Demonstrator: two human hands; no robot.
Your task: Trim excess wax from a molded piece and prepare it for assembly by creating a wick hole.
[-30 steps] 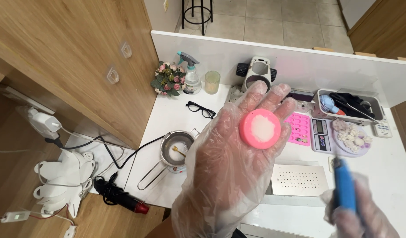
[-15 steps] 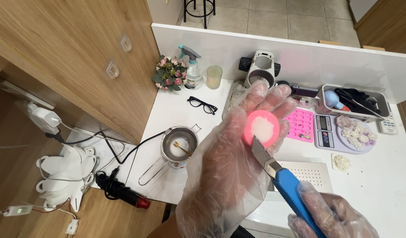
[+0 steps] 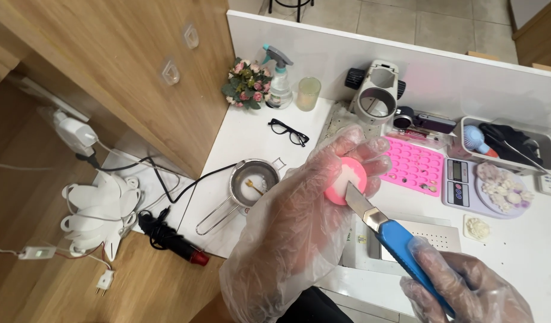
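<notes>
The pink mould (image 3: 345, 181), round with a white filling, lies in the palm of the left hand (image 3: 311, 209), whose gloved fingers curl loosely around it. The right hand (image 3: 467, 287), also in a clear glove, is closed around the blue handle of a knife (image 3: 389, 230), and the blade tip touches the mould's lower edge. Just left of the left hand a small metal pot (image 3: 251, 182) sits on the white tabletop (image 3: 239, 137), and beyond it lie black glasses (image 3: 289, 131). Past the fingertips lies a pink tray (image 3: 416, 167), with a scale (image 3: 467, 182) to its right. Under the knife sits a white perforated box (image 3: 437, 236). Nothing stands between blade and mould.
</notes>
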